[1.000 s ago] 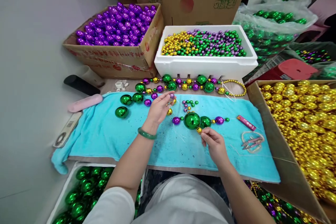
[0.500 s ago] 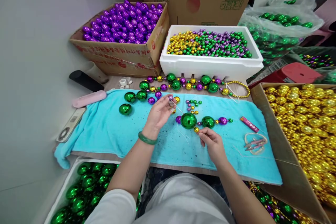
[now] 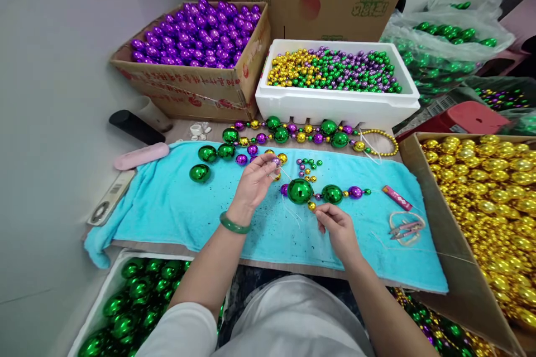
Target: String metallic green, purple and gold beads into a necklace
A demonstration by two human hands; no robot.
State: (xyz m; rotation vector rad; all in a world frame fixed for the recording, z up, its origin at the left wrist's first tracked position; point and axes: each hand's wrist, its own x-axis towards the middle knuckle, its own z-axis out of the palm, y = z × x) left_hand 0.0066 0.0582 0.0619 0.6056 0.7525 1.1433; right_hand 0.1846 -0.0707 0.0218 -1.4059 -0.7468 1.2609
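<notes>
A blue towel covers most of a wooden desk, with a cardboard box of purple balls and a white foam box of small beads beyond its far edge.

Near the towel's middle, the left hand has thumb and fingers closed on a small purple bead, the other fingers loosely curled. A pale thread slants from there to a large green ball. On that ball's near side, the right hand pinches a small gold bead at its thumb and fingertips.

To the right of the large ball, toward the towel's right edge, come a second green ball and a purple ball. Small loose beads lie toward the far edge; green balls rest toward the far left corner. Snips lie inside the right edge, and a bead strand runs along the desk past the far edge.

If the left fingertips eased, the purple bead could slip away, since it is round, glossy and small. A hard pull by either hand might strain the thin thread or jerk the large ball sideways into the loose beads and scatter them. The left hand, so close to the loose gold balls, could knock one away, and slack thread near the snips could catch on them.
</notes>
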